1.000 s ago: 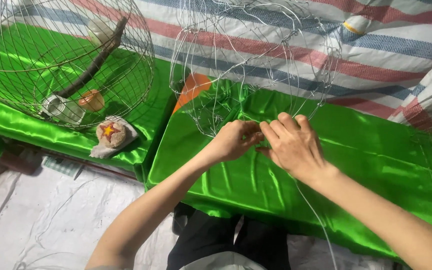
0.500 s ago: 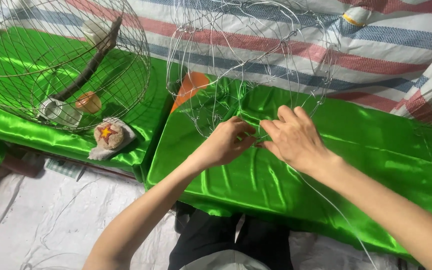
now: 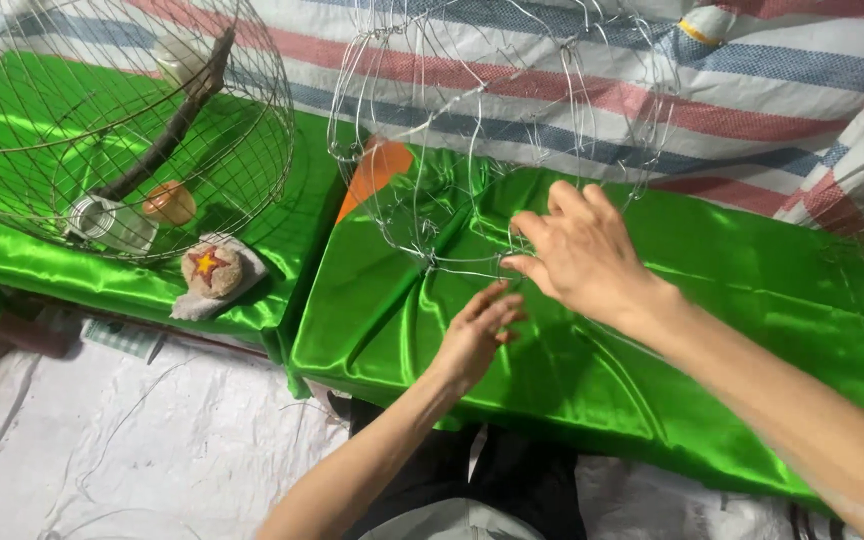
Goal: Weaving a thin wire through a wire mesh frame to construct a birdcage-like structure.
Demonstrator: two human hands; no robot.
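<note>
Moved: half a second back both my hands were pinched together on the wire; now my left hand (image 3: 477,335) has dropped away and lies loose below it, while my right hand (image 3: 582,255) stays up at the frame.
Far left: a finished round wire cage (image 3: 122,120) sits on the green satin cloth (image 3: 652,340), with a dark stick, a small metal cup and an orange dish inside; a round pincushion with a star (image 3: 210,268) lies just in front of it.
Left fingers: spread, relaxed, holding nothing, hovering over the cloth.
Wire frame: the half-built wire frame (image 3: 472,130) stands on the cloth, ahead of my hands, before the striped tarp (image 3: 752,90).
Right fingers: thumb and forefinger nearly closed at the frame's lower edge; whether they actually pinch a strand I cannot tell.
Handling: I judge it light, springy, easily bent; best held where strands cross.
</note>
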